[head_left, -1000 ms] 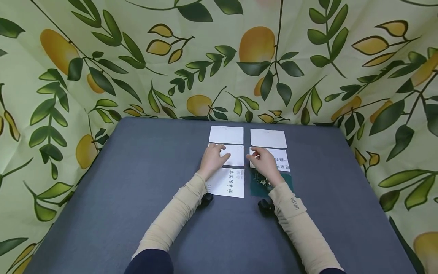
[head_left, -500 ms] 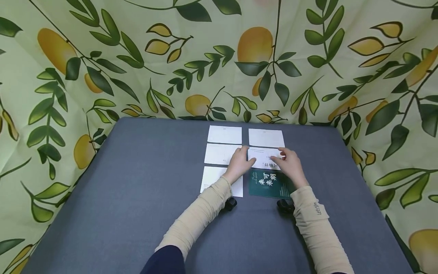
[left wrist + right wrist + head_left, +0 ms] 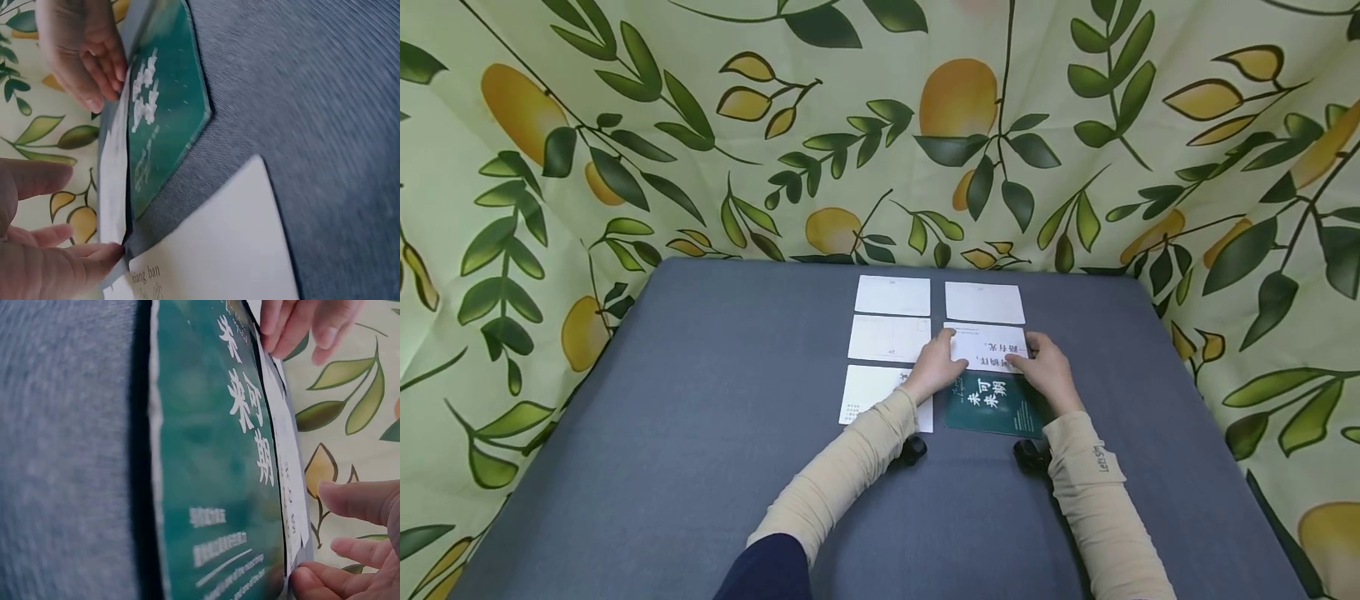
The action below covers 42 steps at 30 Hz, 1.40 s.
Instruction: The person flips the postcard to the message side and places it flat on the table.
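A white card [image 3: 983, 346] with printed characters lies in the middle row of the right column, between my two hands. At its left edge rests my left hand [image 3: 935, 364], fingertips on the edge and thumb held apart, as the left wrist view shows. My right hand [image 3: 1047, 371] touches the opposite edge with its fingers [image 3: 306, 581], while its thumb [image 3: 356, 499] stays raised away from the card. Just nearer to me lies a dark green card [image 3: 988, 404] with white lettering, its right end partly behind the right hand.
Two blank-looking white cards, one at back left [image 3: 892, 296] and one at back right [image 3: 985, 302], lie beyond. A third white card [image 3: 887, 337] and a printed white card [image 3: 872, 392] lie left of my left hand. The grey table [image 3: 715, 375] meets a patterned curtain [image 3: 850, 125].
Both hands have moved right, from above the middle row of both columns to the right column's middle card. Lately the right hand shifted slightly outward to that card's right edge.
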Each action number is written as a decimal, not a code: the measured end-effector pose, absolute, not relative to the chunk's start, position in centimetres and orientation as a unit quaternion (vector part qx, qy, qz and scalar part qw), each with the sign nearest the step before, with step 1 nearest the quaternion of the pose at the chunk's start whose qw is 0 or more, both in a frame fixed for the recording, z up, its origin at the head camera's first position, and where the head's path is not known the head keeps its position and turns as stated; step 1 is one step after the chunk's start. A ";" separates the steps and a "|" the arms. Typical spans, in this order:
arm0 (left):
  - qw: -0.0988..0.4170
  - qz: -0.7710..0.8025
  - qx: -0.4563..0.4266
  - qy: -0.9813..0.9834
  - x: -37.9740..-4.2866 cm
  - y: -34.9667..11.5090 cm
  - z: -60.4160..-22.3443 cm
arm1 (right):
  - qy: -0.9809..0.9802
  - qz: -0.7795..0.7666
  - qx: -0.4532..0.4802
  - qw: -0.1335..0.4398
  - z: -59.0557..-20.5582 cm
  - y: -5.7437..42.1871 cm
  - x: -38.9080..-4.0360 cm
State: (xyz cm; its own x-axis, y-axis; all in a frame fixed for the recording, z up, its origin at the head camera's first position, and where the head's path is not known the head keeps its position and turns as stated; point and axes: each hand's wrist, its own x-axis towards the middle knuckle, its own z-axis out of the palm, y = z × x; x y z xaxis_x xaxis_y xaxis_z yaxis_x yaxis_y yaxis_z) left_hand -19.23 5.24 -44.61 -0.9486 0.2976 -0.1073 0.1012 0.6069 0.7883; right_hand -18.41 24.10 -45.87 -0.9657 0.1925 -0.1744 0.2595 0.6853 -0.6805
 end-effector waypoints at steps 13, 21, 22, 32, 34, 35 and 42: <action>0.096 0.603 0.004 0.792 -20.0 5.4 -44.9 | 0.868 -0.468 0.164 0.036 -45.6 24.3 -17.9; 0.033 0.636 -0.025 0.771 -20.4 4.8 -45.0 | 0.839 -0.514 0.177 0.003 -45.9 24.7 -17.9; 0.032 0.636 -0.027 0.771 -20.4 4.7 -45.1 | 0.840 -0.513 0.173 -0.007 -45.9 24.8 -17.9; 0.013 0.638 -0.034 0.769 -20.4 4.2 -46.0 | 0.821 -0.534 0.177 -0.096 -49.5 26.1 -19.7; 0.007 0.639 -0.033 0.768 -20.5 4.1 -46.1 | 0.819 -0.533 0.183 -0.107 -50.1 26.4 -20.0; 0.006 0.640 -0.032 0.768 -20.5 4.0 -46.1 | 0.821 -0.529 0.185 -0.111 -50.3 26.5 -20.1; 0.013 0.647 -0.025 0.762 -20.5 3.5 -46.2 | 0.818 -0.528 0.198 -0.118 -50.3 26.6 -19.9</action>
State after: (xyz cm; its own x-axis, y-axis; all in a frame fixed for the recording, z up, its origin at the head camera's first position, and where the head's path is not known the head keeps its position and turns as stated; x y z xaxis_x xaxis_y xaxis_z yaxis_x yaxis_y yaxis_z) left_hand -20.52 3.46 -46.20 -0.9984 -0.0217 -0.0528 -0.0557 0.1628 0.9851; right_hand -19.93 26.55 -50.25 -0.8940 0.4479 -0.0155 0.1987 0.3650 -0.9095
